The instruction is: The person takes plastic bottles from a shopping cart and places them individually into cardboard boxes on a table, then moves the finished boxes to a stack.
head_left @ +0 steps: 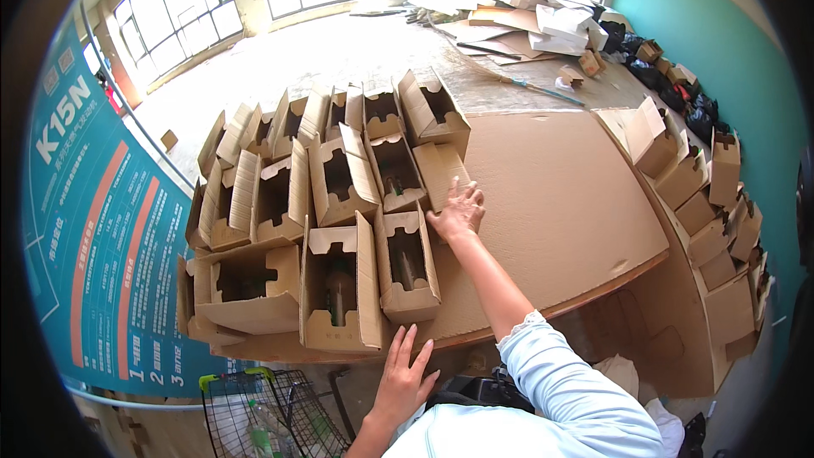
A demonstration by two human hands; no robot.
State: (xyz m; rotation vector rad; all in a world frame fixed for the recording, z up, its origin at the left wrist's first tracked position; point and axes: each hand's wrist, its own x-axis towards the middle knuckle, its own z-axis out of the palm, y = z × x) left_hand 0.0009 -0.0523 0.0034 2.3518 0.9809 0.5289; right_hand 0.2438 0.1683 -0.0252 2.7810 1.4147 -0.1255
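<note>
Many open cartons (339,203) already stand on the worktop (560,203), several holding bottles. Right hand (459,210) rests spread on a closed carton (441,171); left hand (404,382) hovers open, empty.

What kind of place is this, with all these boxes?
Probably a packing workshop or warehouse: open cardboard boxes holding bottles cover a cardboard-topped table, flattened cardboard lies heaped on the floor, and the right hand touches one box.

Plain brown corrugated cardboard boxes (339,229), centre-left; dark green glass bottles (339,293) inside. Flat tan cardboard sheet (560,195), centre, unpatterned. Teal banner w/ orange stripes & white print (102,237), left edge. Pale blue fabric sleeve (560,373), btm right. Teal painted wall (721,34), upper right.
</note>
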